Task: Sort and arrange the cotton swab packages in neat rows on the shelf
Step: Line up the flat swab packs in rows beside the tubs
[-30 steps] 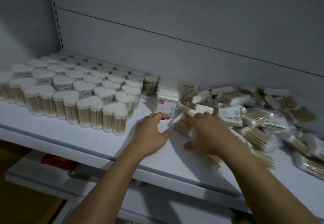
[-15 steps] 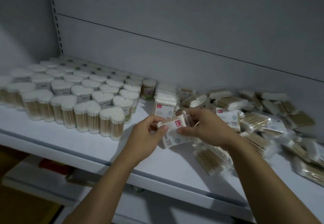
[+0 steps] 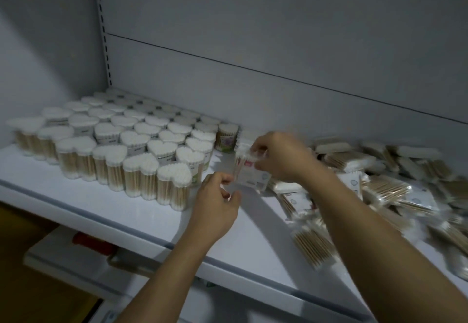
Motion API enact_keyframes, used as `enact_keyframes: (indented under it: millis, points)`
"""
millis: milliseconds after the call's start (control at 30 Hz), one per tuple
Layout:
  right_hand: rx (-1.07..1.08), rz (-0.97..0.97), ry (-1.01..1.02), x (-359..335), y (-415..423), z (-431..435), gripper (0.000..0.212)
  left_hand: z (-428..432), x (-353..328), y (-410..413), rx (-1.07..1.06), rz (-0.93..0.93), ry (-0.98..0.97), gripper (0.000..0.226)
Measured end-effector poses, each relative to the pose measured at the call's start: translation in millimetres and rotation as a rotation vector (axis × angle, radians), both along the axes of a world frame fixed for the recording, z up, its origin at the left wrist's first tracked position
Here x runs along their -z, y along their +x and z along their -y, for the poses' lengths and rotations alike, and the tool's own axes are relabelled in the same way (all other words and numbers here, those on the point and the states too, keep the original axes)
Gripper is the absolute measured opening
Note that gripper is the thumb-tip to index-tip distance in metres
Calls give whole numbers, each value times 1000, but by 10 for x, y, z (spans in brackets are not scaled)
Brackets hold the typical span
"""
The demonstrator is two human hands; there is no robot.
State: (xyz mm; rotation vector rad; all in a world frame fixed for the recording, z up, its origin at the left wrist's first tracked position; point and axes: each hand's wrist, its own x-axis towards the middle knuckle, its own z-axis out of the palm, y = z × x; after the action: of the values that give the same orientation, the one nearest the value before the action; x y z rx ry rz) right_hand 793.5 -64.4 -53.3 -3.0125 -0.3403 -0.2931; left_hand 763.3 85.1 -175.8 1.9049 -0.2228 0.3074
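Head view: you face a smooth white shelf [image 3: 121, 211] with a plain grey panel [image 3: 253, 44] behind it. Your right grip [image 3: 279, 157] pinches the top edge of a flat packet [image 3: 253, 174] of cotton swabs, thumb and fingertips closed on its crinkly clear film. The packet hangs roughly upright just above the shelf, between the standing tubs on your left and the loose heap on your right. It is rectangular, with pale wooden sticks, white cotton tips and a white label bearing a small red mark.

Your left grip [image 3: 217, 203] sits just below and left of the packet, fingers curled near its lower corner. Blur hides whether they touch it, so I cannot tell if this grip holds anything.

On the left, heart-shaped tubs [image 3: 141, 150] of clear rigid plastic stand in close rows, each packed with wooden sticks under a fluffy white heart of cotton. One round tub [image 3: 226, 136] with a flowered label stands beside them at the back. On the right, a heap of flat packets [image 3: 379, 186] lies jumbled and overlapping, glossy film over bundled sticks.
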Motion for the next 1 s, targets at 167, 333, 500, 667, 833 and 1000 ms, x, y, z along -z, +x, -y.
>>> enact_keyframes:
  millis: [167, 333, 500, 667, 833, 1000]
  points:
    - [31, 106, -138, 266, 130, -91, 26, 37, 53, -32, 71, 185, 260, 15]
    - [0, 211, -40, 281, -66, 87, 50, 87, 69, -9, 115, 251, 320, 26]
    - [5, 160, -140, 239, -394, 452, 31, 90, 68, -3, 113, 226, 270, 25]
    - [101, 96, -447, 512, -337, 458, 47, 97, 63, 10, 126, 158, 265, 31]
    - [261, 302, -291, 422, -303, 496, 38, 85, 81, 10, 167, 119, 236, 41]
    - [442, 295, 203, 7, -402, 703, 30, 98, 62, 1, 192, 100, 194, 47]
